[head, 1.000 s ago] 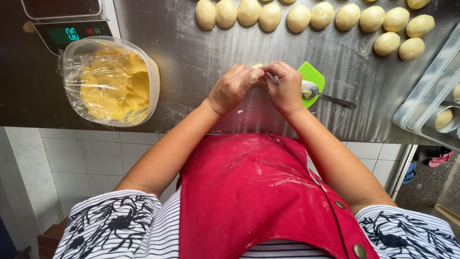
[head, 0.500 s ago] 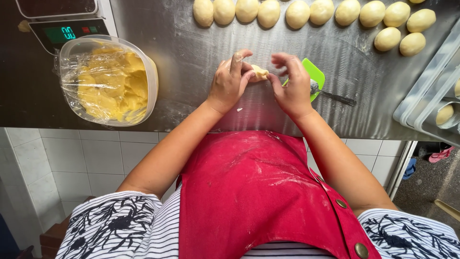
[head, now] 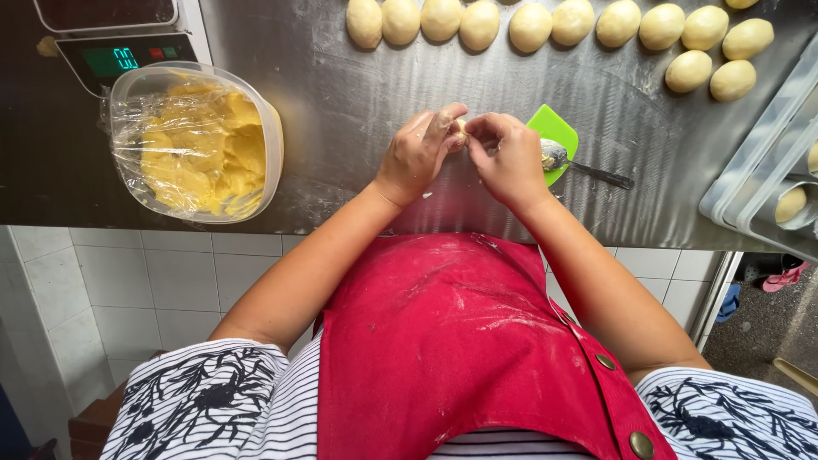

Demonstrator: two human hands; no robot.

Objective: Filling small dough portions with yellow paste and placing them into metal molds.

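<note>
Stainless steel table, scuffed and lightly floured, set against a white tiled wall below its front edge. Person stands at it in a red apron dusted with flour.

Left hand and right hand meet just above the table, near its front edge. Between them sits a small piece of dough, mostly hidden. Fingers of both hands are closed in on it, pinching from either side; only a pale sliver shows between the fingertips.

Just beside the right hand: a green scraper flat on the table, with a metal spoon lying across it, bowl smeared with something pale.

Containers:
- Clear plastic tub, left of the hands, well apart. Holds a yellow paste, roughly half full, with loose cling film crumpled over it.
- Digital scale behind the tub, display lit.
- Pale tray at the right edge, holding at least one shaped ball; the rest is out of view.

A row of finished dough balls lines the far side of the table.

Risks, judged:
- Pinch too hard or unevenly and the dough skin could tear, letting any filling leak.
- An unsealed seam may open later.
- Spoon handle sits close to the right wrist; a sideways move could knock it.
- Loose film leaves the paste open to drying.
</note>
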